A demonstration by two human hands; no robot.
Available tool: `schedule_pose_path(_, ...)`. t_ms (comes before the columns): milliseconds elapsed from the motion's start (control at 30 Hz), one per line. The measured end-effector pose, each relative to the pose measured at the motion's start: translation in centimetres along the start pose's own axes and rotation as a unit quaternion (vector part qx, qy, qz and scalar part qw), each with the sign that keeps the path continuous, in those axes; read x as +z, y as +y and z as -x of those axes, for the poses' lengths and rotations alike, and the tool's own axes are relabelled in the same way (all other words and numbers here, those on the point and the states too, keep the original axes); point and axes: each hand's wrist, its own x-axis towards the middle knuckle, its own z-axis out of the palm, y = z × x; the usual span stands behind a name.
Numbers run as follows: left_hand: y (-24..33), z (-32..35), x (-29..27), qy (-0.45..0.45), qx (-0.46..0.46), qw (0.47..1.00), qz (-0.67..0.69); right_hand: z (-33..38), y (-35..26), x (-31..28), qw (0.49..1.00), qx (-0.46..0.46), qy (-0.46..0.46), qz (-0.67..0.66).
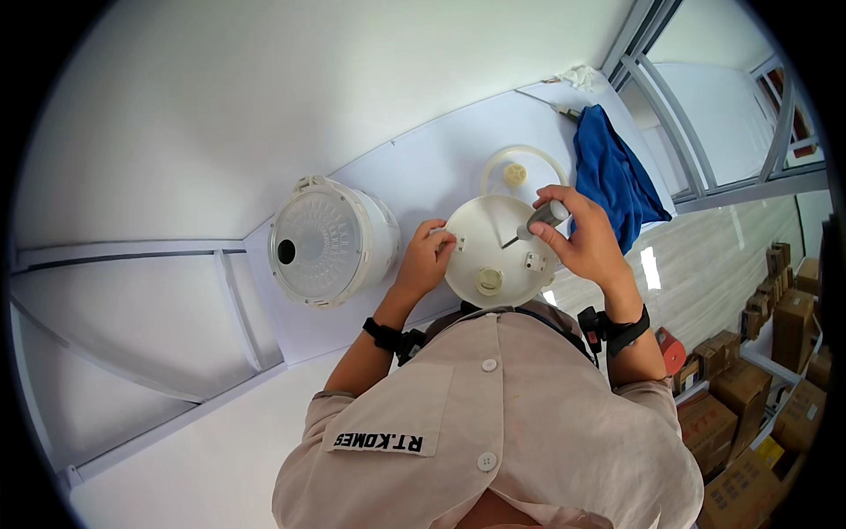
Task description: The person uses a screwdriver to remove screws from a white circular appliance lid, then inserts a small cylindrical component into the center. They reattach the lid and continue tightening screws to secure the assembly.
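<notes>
A round white plastic cover (pixel 483 256), shaped like a shallow bowl, lies close to my body with its hollow side up. Inside it sit a pale yellowish round cap (pixel 488 281) and a small white fitting (pixel 534 262). My right hand (pixel 582 231) grips a screwdriver (pixel 550 214) by its thick grey handle, the short shaft pointing down and left over the hollow. At the cover's left rim my left hand (pixel 426 261) has its fingertips pinched together beside a small fitting; whatever lies between them is too small to make out.
A white drum-shaped housing (pixel 330 242) with a dark hole lies to the left on the white table (pixel 423 150). Behind the cover are a translucent ring (pixel 551 161) and a yellowish knob (pixel 515 174). A blue cloth (pixel 614 176) hangs over the right edge, near a thin tool (pixel 548 102).
</notes>
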Motion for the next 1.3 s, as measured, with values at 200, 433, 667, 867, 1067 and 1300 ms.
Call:
schedule_pose_path(200, -0.1, 0.2, 0.0, 0.013, 0.006, 1.000, -0.005, -0.3, -1.2, 0.9, 0.997, -0.063, 0.000, -0.040)
schedule_pose_path(433, -0.1, 0.6, 0.7, 0.035, 0.010, 0.999, 0.004, -0.7, -1.9, 2.2, 0.994, -0.090, -0.015, -0.055)
schedule_pose_path(667, -0.1, 0.8, 1.3, 0.047, 0.021, 0.999, 0.016, -0.6, -2.3, 3.5, 0.994, -0.091, -0.027, -0.060)
schedule_pose_path(867, -0.2, 0.7, 1.5, 0.044, 0.036, 0.998, 0.035, -0.5, -2.5, 4.2, 0.994, -0.091, -0.043, -0.049)
schedule_pose_path(1067, -0.4, 0.5, 1.7, 0.052, 0.058, 0.996, 0.034, -0.4, -2.7, 4.4, 0.994, -0.082, -0.062, -0.038)
schedule_pose_path(1300, -0.5, 0.5, 1.7, 0.043, 0.047, 0.997, 0.044, -1.0, -3.7, 3.9, 0.991, -0.080, -0.105, -0.017)
